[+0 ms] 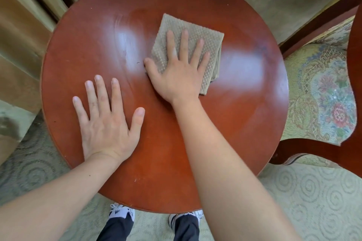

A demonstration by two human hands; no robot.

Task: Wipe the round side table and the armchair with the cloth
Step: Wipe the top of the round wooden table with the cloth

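Head view: round side table [225, 143], glossy red-brown top, fills the centre; folded tan cloth [197, 33] lies flat on it, right of middle toward the far edge, pinned under the right hand [180, 76], palm down, fingers spread wide over the fabric, not gripping. Left hand [106, 119] rests flat on bare wood nearer the body, fingers splayed, holding nothing, apart from the cloth. Armchair [321, 92] with floral seat stands just beside the table's right edge; patterned carpet [313, 197] below.

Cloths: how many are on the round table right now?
1. The folded cloth lies on the round table, right of centre toward the far side, under the flat right hand. None elsewhere in view.
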